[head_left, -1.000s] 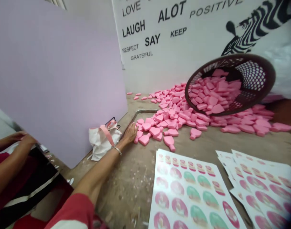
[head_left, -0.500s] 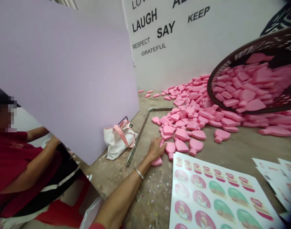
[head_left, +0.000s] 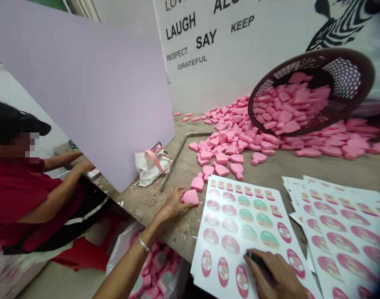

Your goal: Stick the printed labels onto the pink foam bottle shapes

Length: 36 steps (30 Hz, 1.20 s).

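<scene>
My left hand (head_left: 174,205) rests on the table near its front edge, fingers closed on a pink heart-shaped foam piece (head_left: 190,197) beside the sticker sheet (head_left: 242,224). That sheet carries rows of round pink and green stickers. My right hand (head_left: 275,276) lies at the sheet's near edge with a dark thin object under its fingers, pressed on the stickers. A pile of pink foam pieces (head_left: 233,141) spreads across the table behind, spilling from a tipped brown basket (head_left: 348,79).
More sticker sheets (head_left: 342,216) are stacked at the right. A white cloth bag (head_left: 151,166) and a metal bar (head_left: 174,160) lie by a lilac board (head_left: 93,91). A plastic bag (head_left: 152,270) with finished pieces hangs below the table edge. Another person (head_left: 28,187) in red sits at left.
My left hand has drawn one pink foam piece from the pile back toward the table's front edge. My right hand has come into view on the sticker sheet.
</scene>
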Tool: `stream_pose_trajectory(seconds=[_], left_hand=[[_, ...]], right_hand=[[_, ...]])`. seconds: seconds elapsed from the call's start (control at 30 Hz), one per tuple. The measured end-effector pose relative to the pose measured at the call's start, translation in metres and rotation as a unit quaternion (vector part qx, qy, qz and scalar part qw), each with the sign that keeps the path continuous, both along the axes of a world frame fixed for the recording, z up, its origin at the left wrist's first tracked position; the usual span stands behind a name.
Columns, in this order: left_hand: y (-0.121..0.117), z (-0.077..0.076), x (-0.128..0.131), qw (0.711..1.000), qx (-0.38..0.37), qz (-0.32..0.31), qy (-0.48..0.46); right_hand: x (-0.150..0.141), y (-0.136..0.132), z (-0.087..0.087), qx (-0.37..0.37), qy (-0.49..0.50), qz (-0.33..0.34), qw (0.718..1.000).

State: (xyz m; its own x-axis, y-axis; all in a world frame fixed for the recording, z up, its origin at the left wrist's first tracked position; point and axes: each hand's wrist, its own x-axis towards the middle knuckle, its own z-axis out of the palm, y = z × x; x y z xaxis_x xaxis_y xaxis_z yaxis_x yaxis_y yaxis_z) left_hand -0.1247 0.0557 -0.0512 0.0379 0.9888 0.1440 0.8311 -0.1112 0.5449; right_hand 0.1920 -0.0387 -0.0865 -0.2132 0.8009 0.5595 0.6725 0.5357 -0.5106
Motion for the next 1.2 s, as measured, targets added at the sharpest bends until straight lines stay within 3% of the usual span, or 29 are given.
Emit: stream_pose_trajectory(seconds=[0.17, 0.3, 0.4, 0.47, 0.53, 0.6, 0.7, 0.8, 0.87, 0.93, 0.97, 1.1, 1.2], left_hand=[[-0.033, 0.018, 0.023, 0.998, 0.002, -0.036, 0.044], [-0.064, 0.048, 0.04, 0.996, 0.012, -0.075, 0.045], [-0.084, 0.076, 0.055, 0.99, -0.005, -0.14, -0.016], [-0.095, 0.085, 0.067, 0.978, -0.033, -0.159, -0.133], [-0.105, 0.081, 0.081, 0.944, -0.063, -0.131, -0.297], [-0.114, 0.067, 0.097, 0.885, -0.089, -0.078, -0.45], [-0.124, 0.042, 0.117, 0.79, -0.143, 0.008, -0.596], [-0.121, 0.035, 0.127, 0.721, -0.18, 0.104, -0.661], [-0.112, 0.038, 0.129, 0.71, -0.206, 0.119, -0.663], [-0.099, 0.042, 0.13, 0.718, -0.239, 0.096, -0.647], [-0.092, 0.043, 0.132, 0.723, -0.253, 0.076, -0.638], [-0.073, 0.039, 0.148, 0.777, -0.257, 0.009, -0.575], [-0.065, 0.03, 0.159, 0.809, -0.247, -0.002, -0.533]], right_hand=[[-0.003, -0.005, 0.008, -0.081, 0.069, -0.039, 0.994], [-0.013, -0.003, 0.044, -0.209, 0.121, -0.079, 0.967], [-0.023, 0.004, 0.079, -0.269, 0.13, 0.015, 0.954], [-0.031, 0.006, 0.093, -0.321, 0.16, 0.115, 0.926], [-0.04, 0.0, 0.098, -0.374, 0.211, 0.17, 0.887], [-0.048, -0.01, 0.095, -0.413, 0.258, 0.172, 0.856], [-0.05, -0.025, 0.088, -0.432, 0.272, 0.167, 0.843], [-0.031, -0.022, 0.078, -0.407, 0.202, 0.09, 0.887], [-0.011, -0.008, 0.07, -0.331, 0.131, -0.028, 0.934], [0.008, 0.011, 0.058, -0.23, 0.054, -0.11, 0.965], [0.015, 0.021, 0.052, -0.193, 0.011, -0.12, 0.974], [0.024, 0.047, 0.033, -0.086, -0.107, -0.112, 0.984], [0.02, 0.051, 0.026, -0.034, -0.154, -0.118, 0.98]])
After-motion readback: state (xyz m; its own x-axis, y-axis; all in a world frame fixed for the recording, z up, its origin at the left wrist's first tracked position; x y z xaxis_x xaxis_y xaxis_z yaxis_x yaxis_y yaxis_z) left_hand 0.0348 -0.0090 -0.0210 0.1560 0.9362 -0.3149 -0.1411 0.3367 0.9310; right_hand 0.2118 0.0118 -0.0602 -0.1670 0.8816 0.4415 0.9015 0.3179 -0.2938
